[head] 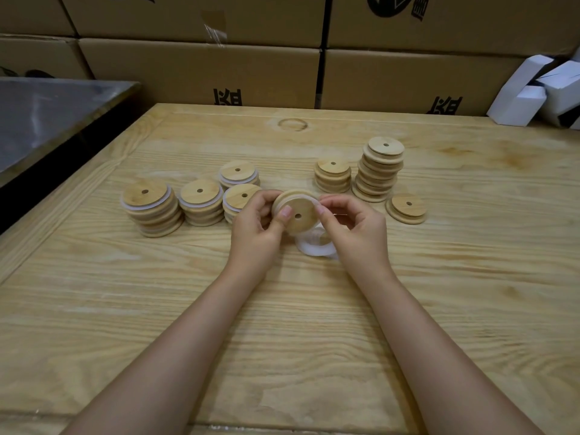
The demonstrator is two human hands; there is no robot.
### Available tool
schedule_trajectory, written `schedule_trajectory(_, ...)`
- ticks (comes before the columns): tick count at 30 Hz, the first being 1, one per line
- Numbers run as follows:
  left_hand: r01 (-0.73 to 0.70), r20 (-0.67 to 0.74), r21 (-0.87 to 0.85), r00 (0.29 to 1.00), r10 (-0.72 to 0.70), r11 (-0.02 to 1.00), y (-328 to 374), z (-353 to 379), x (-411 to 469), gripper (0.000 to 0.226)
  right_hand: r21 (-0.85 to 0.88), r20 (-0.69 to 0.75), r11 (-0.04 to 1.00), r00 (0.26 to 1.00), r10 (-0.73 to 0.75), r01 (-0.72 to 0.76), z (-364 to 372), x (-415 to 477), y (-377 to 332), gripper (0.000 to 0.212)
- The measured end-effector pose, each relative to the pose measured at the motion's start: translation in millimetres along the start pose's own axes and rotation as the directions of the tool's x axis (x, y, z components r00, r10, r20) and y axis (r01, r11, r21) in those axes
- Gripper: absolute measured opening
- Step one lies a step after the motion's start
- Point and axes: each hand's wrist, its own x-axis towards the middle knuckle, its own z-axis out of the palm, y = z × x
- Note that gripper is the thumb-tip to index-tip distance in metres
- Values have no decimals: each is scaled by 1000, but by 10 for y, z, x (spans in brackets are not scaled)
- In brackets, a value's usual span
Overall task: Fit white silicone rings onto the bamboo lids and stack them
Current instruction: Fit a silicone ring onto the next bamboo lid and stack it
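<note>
Right now the fitting step is in hand: a bamboo lid (298, 215) is held on edge just above the table (282, 324), mid-scene. The left hand (255, 224) curls round its left rim, thumb on the face. The right hand (354, 227) pinches a white silicone ring (311, 199) at the right rim. Loose rings (314, 248) lie just beneath. Ringed stacks (150, 205) stand left, bare stacks (378, 171) right. Next, I'd judge, the ring wants easing round until seated; then the lid goes left.

Warehouse packing area: stacked cardboard cartons (201, 70) behind wooden worktable (314, 309).
</note>
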Motion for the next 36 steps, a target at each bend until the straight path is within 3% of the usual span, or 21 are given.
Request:
schedule_trajectory(14,21,36,-126,999,-17,992,16,3,21,23,67,-48,998,999,15,-11,5,16,4,18)
schedule_trajectory(19,89,22,-191,996,-86,978,37,4,11,14,88,-13,995,999,47,-46,-39,42,17,11)
schedule_trajectory(27,233,43,-300,972,-231,925,32,-27,43,11,46,33,999,999,-5,4,-49,32,0,17)
schedule_trajectory(31,287,80,-302,958,-276,909,47,-23,44,20,-1,64,1000,998,-19,20,-22,8,2,18)
schedule_trajectory(36,247,55,-198,969,-241,949,29,20,41,27,-17,60,1000,998,-8,9,-9,3,12,18)
